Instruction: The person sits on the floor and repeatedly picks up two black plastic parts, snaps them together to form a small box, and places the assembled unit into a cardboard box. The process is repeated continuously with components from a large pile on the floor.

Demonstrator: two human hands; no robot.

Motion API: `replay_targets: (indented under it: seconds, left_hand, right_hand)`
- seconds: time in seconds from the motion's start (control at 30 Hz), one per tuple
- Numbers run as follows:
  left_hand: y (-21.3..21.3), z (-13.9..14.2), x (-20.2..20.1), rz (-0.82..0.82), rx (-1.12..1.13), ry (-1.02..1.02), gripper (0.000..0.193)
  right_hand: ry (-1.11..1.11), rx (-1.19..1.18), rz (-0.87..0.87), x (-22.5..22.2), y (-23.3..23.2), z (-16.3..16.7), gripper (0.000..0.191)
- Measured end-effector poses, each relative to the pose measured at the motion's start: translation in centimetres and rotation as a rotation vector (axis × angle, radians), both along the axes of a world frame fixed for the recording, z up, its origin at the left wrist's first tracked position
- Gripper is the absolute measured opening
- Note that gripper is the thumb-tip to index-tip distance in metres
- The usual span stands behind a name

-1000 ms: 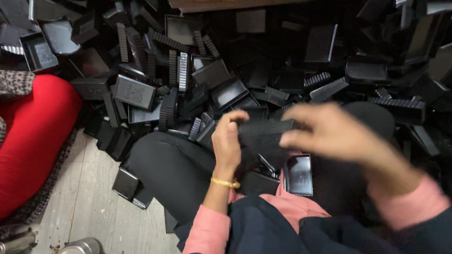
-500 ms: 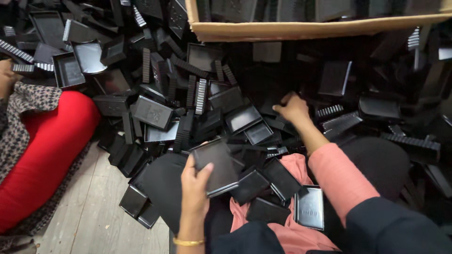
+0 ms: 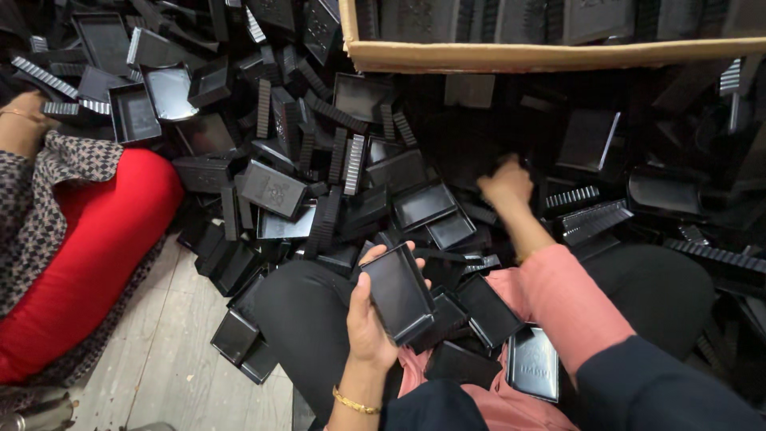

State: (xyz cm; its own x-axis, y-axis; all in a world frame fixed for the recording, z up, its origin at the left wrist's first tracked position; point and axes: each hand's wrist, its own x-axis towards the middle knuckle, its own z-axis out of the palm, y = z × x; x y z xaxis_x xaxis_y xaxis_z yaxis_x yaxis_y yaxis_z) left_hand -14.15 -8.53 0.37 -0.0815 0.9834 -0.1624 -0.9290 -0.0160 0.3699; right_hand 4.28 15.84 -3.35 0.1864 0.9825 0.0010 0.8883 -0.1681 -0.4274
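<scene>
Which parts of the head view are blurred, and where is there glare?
In the head view, the right hand is motion-blurred over the pile; the left hand and its black tray look sharp; pale glare lies on a glossy tray at upper left; the right side sinks into shadow.

Black trays (image 3: 275, 187) are heaped across the whole middle and top of the frame, crowding my right hand (image 3: 504, 182). A cardboard box (image 3: 550, 54) walls off the top right. Bare floorboards (image 3: 171, 351) at lower left give open passage beside the red cushion (image 3: 96, 255).

Cardboard box (image 3: 558, 54) at top, red cushion (image 3: 96, 263) left, grey plank floor (image 3: 171, 359)
</scene>
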Motion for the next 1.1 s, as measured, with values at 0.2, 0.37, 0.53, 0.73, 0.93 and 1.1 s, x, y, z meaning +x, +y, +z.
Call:
replay_targets:
  seconds: [0.2,0.37,0.53,0.73,0.93,1.1]
  left_hand:
    - [0.6,-1.4,2.4,-0.050,-0.014,-0.003,0.041]
    - [1.6,-2.7,4.6,-0.056,-0.159,0.103,0.040]
    - [1.7,-2.7,5.1,-0.007,-0.149,0.290,0.046]
    - [2.1,-2.6,5.6,0.031,-0.150,0.334,0.046]
    - [1.9,-1.5,4.8,0.124,0.017,0.692,0.050]
    - [1.9,-0.6,1.2,0.201,0.089,1.267,0.057]
  right_hand:
    - [0.138,0.284,0.306,2.5,-9.3,5.3,0.036]
    - [0.344,0.167,0.559,1.6,-19.3,7.6,0.041]
    - [0.527,-0.014,0.493,1.6,-20.5,7.8,0.060]
    - [0.859,-0.271,0.393,1.3,-22.0,7.9,0.081]
    - [0.849,-0.418,0.482,2.0,-22.2,7.0,0.075]
    - [1.249,-0.836,0.420,2.7,-21.8,7.1,0.055]
